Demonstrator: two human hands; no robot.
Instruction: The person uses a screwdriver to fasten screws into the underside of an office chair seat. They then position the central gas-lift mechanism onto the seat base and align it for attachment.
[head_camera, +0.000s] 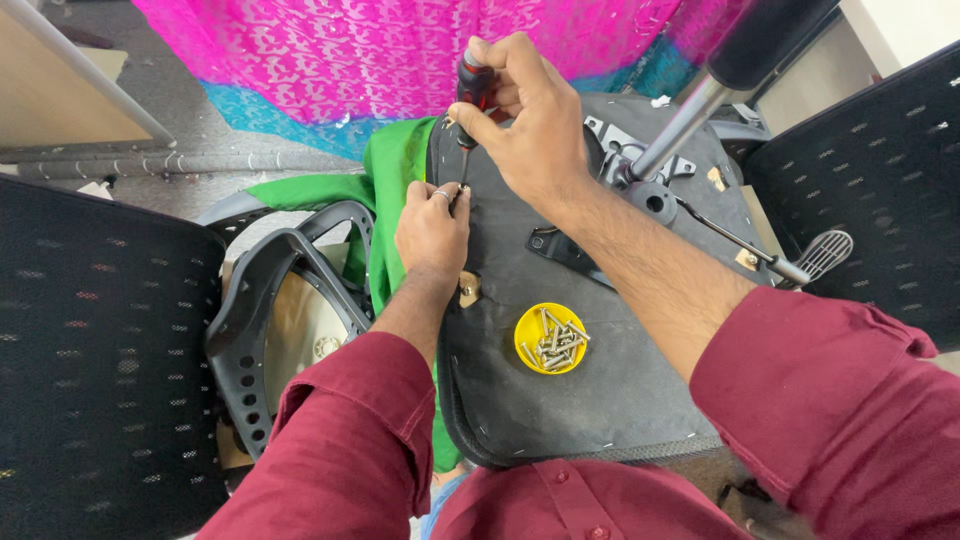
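pink patterned cloth (400, 45) hung along the top, blue band below | green cloth (390, 170) lay left of the seat | black armrest frame (270, 330) rested lower left | black mesh panels stood at left (100, 370) and right (880, 190) | chrome column (680, 125) rose upper right

Dark maroon long-sleeve shirt, both cuffs pushed up to mid-forearm, fabric bunched there. Button-front placket at bottom centre, two matching maroon buttons visible. Forearms bare below the cuffs. Left hand (432, 228): thin ring on one finger, looks metal, too small to tell more. Right hand (528, 120): no ring or watch seen. No gloves on either.
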